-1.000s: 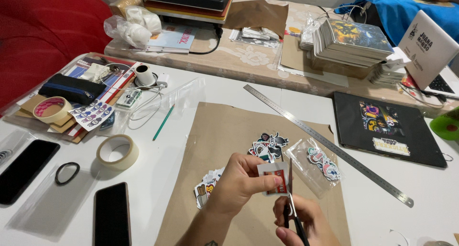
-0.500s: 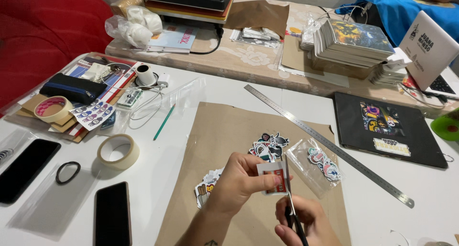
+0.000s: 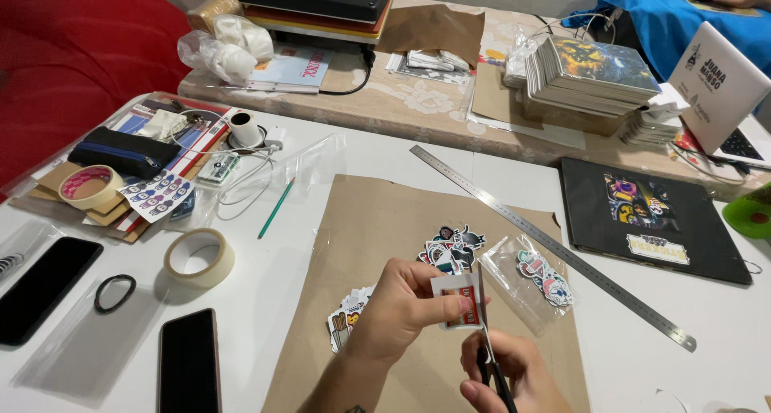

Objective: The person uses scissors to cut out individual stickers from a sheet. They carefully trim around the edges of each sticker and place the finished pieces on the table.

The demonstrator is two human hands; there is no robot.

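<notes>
The left hand (image 3: 401,304) pinches a small sticker (image 3: 459,300); the right hand (image 3: 514,373) grips scissors (image 3: 486,341) cutting its edge. A crooked cut may spoil the print.

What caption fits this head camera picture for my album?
Left hand holds a small sticker while right hand snips it with scissors over brown paper.
</notes>
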